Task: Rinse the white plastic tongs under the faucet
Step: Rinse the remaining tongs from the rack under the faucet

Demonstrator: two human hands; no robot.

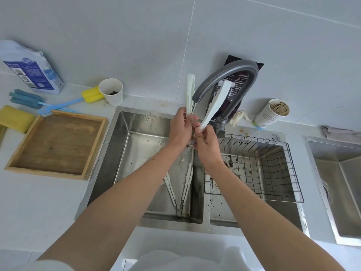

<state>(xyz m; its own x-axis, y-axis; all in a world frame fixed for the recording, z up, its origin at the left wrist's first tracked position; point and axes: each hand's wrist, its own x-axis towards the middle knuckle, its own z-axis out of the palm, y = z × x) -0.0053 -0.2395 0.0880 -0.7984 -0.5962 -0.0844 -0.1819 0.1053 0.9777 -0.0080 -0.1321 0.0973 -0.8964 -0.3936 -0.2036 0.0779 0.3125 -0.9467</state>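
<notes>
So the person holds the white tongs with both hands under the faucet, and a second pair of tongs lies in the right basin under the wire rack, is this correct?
Not quite. The second pair of tongs lies in the left basin, not under the wire rack. The head view shows it. The rest holds: the left hand and right hand hold the white tongs under the faucet.

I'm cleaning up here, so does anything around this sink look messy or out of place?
Yes. Dark crumbs are scattered across the right basin under the wire rack. A second pair of tongs lies in the left basin. A crumpled tissue sits beside the faucet base.
</notes>
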